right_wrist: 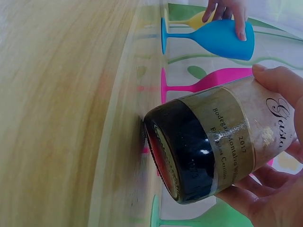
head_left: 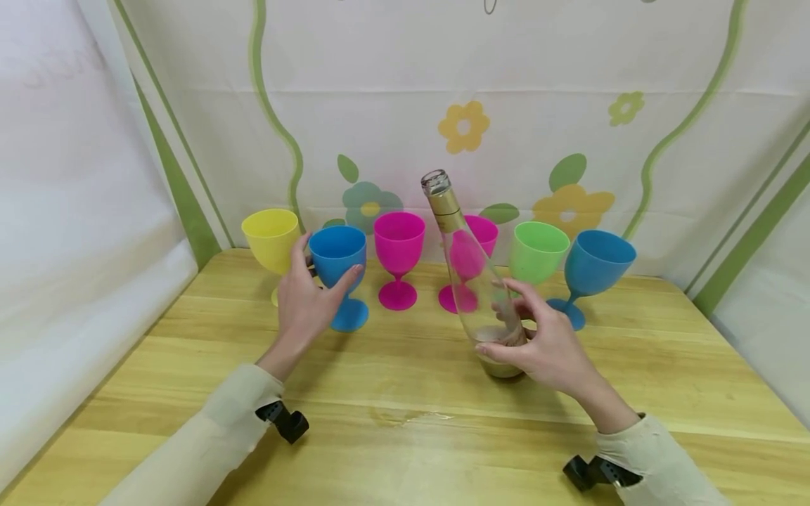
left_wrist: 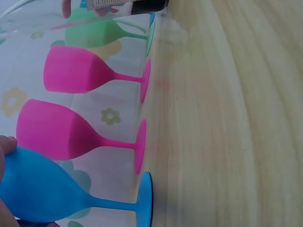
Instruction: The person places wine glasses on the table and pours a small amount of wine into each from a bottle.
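Observation:
My left hand point(head_left: 305, 303) holds the bowl of a blue plastic goblet point(head_left: 335, 263), thumb on the near side and fingers round the left. The foot of this goblet point(left_wrist: 144, 201) is down at the tabletop in the left wrist view. With my right hand point(head_left: 552, 346) I grip a clear glass wine bottle point(head_left: 470, 284) low on its body. It leans, its uncapped neck pointing up and to the left, its base close over the table. A label with printed text point(right_wrist: 236, 127) and a dark base show in the right wrist view.
Along the back stand a yellow goblet point(head_left: 268, 242), two magenta goblets point(head_left: 399, 242), a green goblet point(head_left: 538, 253) and a second blue goblet point(head_left: 595, 267). The bottle partly covers one magenta goblet. A wet patch point(head_left: 411, 418) shines on the wooden table point(head_left: 253, 436). Flowered cloth hangs behind.

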### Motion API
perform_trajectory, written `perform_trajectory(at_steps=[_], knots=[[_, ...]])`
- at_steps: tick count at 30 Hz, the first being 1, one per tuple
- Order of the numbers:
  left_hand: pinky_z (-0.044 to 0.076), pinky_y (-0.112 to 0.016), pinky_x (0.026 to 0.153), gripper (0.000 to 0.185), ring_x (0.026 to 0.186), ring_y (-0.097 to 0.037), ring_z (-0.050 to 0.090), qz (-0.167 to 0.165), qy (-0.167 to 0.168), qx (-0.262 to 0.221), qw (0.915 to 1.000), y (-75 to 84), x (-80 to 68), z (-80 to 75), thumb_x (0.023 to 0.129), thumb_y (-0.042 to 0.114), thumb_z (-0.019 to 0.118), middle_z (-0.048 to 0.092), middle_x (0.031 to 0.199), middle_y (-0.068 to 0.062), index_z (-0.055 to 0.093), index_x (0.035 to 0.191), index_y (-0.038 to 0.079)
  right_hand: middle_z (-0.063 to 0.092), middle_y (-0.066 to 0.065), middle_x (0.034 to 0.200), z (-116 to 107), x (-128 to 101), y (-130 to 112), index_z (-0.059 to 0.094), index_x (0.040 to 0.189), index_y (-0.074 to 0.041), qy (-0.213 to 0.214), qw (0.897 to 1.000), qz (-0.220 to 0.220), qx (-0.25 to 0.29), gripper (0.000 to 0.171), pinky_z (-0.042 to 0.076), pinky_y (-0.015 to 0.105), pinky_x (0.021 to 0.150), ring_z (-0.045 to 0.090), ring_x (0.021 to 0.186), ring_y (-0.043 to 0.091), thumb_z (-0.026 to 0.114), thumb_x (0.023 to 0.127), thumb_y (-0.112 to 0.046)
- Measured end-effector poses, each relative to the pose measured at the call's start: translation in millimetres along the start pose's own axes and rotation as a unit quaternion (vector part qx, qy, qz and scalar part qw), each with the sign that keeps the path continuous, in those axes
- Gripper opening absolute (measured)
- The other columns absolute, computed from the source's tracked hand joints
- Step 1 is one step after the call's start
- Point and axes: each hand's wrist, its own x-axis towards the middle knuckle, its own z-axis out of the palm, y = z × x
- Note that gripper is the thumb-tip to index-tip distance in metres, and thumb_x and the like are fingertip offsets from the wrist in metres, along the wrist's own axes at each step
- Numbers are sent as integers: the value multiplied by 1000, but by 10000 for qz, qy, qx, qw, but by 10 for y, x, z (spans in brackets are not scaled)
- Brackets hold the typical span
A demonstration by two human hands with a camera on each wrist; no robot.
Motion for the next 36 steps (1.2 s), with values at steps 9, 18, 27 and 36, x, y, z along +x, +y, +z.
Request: perform_trajectory(at_steps=[9, 18, 27, 36], knots=[[60, -61, 97, 94, 131, -45, 64, 132, -190, -30, 9997, 4, -109, -64, 93, 52, 78, 58, 155, -20, 28, 165, 16, 76, 9, 124, 16, 9, 0, 44, 160, -18, 96, 9999, -17, -62, 96, 58, 27, 79, 72, 113, 32, 96, 79, -32], [62, -57, 93, 92, 129, -43, 67, 202, -215, -12, 9996, 4, -185, -119, 94, 52, 77, 61, 151, -18, 29, 164, 17, 77, 7, 118, 58, 16, -38, 51, 156, -16, 381, 9988, -143, -257, 94, 58, 29, 78, 70, 108, 25, 98, 75, -32], [62, -57, 94, 92, 128, -44, 67, 217, -316, 16, 9993, 20, -228, -130, 94, 50, 78, 61, 150, -20, 30, 164, 14, 75, 1, 100, 97, 68, -86, 63, 147, -20, 1044, 9824, -945, -1227, 91, 43, 27, 64, 55, 78, 13, 102, 66, -35], [59, -59, 98, 90, 129, -41, 64, 385, -356, -94, 9986, 0, -245, -140, 93, 46, 80, 60, 148, -19, 31, 161, 13, 69, 7, 84, 26, 203, -219, 64, 146, -22, 1724, 9487, -1502, -2184, 93, 37, 27, 53, 52, 69, 17, 100, 62, -42]])
